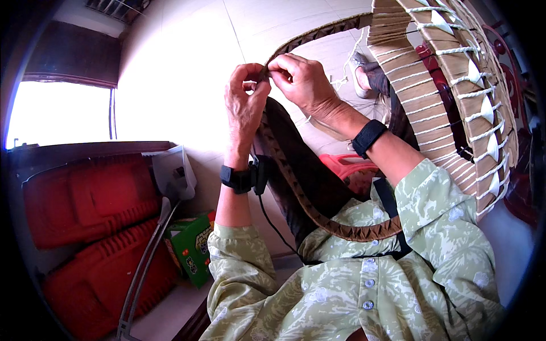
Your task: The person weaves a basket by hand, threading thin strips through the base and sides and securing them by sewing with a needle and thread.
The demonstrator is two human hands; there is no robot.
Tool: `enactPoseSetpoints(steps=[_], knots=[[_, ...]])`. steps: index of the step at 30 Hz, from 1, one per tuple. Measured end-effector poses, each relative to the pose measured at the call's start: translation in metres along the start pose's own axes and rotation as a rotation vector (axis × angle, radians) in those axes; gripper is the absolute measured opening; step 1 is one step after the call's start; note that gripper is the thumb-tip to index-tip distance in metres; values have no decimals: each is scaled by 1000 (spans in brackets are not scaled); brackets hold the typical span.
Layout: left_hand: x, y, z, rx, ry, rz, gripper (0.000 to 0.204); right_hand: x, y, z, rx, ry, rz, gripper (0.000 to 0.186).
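A long brown plaited strip [300,193] with a zigzag pattern curves in a wide loop from the woven work at the right, through my fingers, down across my lap. My left hand [245,105] pinches the strip at the loop's far left bend, thumb against fingertips. Close beside it, my right hand [304,82] has its fingertips curled onto the same spot. The fingers hide the exact point they work on. At the right stands a large curved brown woven piece [418,105], its flat bands bound with white cord. Loose white cord [343,78] hangs near its edge.
Red plastic cases or seats [94,199] lie at the left beside a green box [190,247] and a bent metal rod [136,284]. A pink plastic stool or basket [347,166] is beyond my lap. Another person's shoe [359,77] rests on the tiled floor [187,51].
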State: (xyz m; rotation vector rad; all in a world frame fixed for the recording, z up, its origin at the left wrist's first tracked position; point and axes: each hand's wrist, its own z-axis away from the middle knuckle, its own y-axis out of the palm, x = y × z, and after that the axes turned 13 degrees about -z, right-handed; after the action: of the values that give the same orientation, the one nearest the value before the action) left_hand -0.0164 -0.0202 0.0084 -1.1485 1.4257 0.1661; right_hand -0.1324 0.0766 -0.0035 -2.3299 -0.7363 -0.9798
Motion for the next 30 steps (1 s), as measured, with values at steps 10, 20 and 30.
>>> enactPoseSetpoints(steps=[10,20,30], knots=[[0,0,1,-56,115,-311,21,6,7,0,-64,280,-138,7],[-2,-3,0,-96,181,-377,19,0,4,19,-99,800,-652,16],[-8,-9,0,33,-47,-164,21,11,6,14,-42,762,-579,16]])
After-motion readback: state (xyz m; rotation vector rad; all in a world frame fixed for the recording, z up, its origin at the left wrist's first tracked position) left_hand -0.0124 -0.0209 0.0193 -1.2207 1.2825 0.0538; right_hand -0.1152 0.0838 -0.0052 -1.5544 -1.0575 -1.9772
